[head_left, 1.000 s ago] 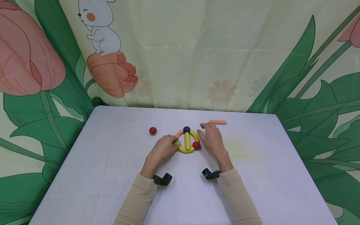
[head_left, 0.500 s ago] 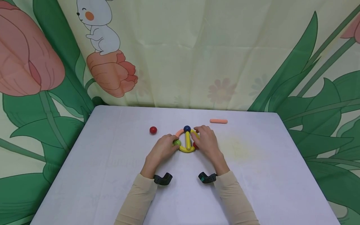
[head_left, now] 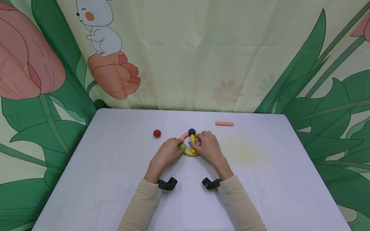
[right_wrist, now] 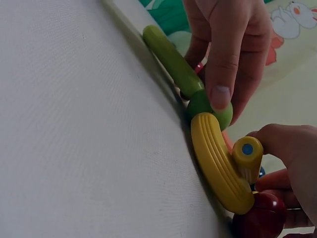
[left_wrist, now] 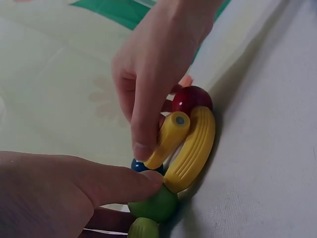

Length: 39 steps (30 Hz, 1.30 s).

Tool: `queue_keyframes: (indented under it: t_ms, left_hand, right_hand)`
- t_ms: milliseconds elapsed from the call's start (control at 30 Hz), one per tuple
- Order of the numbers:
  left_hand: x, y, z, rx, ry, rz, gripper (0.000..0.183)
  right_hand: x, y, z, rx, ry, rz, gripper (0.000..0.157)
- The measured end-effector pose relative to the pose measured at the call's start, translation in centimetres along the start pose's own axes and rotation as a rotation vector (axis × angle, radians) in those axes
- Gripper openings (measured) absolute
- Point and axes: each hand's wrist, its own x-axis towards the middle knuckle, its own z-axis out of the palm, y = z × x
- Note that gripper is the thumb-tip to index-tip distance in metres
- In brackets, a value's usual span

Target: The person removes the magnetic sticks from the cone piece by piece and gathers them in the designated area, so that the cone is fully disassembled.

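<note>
A ring of toy magnetic sticks and balls lies on the table. My left hand [head_left: 168,150] holds the green ball [right_wrist: 218,111] at the ring's left, thumb on top of it. A green stick [right_wrist: 171,57] runs from that ball under the left hand. My right hand [head_left: 208,146] pinches a straight yellow stick [left_wrist: 171,136], which slants up from the blue ball [head_left: 192,132] with its near end raised. A curved yellow stick [right_wrist: 218,158] joins the green ball to the red ball [left_wrist: 192,100]; the right hand hides this red ball in the head view.
A loose red ball [head_left: 157,133] lies left of the ring. Towards the back right lies a straight pink stick [head_left: 224,123]. A curved pink stick [head_left: 184,136] forms the ring's upper left. The white table [head_left: 95,179] ends at a printed curtain [head_left: 185,64].
My right hand has moved left, from beside the ring to the straight yellow stick, covering the red ball and right curve. The left hand stays at the green ball.
</note>
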Motion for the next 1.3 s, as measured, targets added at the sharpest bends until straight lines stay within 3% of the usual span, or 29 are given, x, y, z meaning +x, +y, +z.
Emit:
queue_keyframes:
  t_ms: [267, 667, 967, 1300]
  left_hand:
    - [-0.2, 0.2, -0.2, -0.020, -0.003, 0.011, 0.030]
    - [-0.5, 0.3, -1.0, -0.012, 0.007, 0.013, 0.036]
    - [-0.5, 0.3, -0.9, -0.020, 0.115, 0.046, 0.031]
    - [-0.5, 0.5, -0.4, -0.029, 0.084, 0.045, 0.039]
  right_hand:
    - [0.2, -0.1, -0.3, 0.034, -0.059, 0.006, 0.037]
    - [0.3, -0.3, -1.1, 0.054, -0.133, -0.024, 0.034]
    - [0.1, -0.6, -1.5, 0.070, -0.164, -0.074, 0.027]
    - [-0.2, -0.7, -1.5, 0.044, -0.169, -0.157, 0.022]
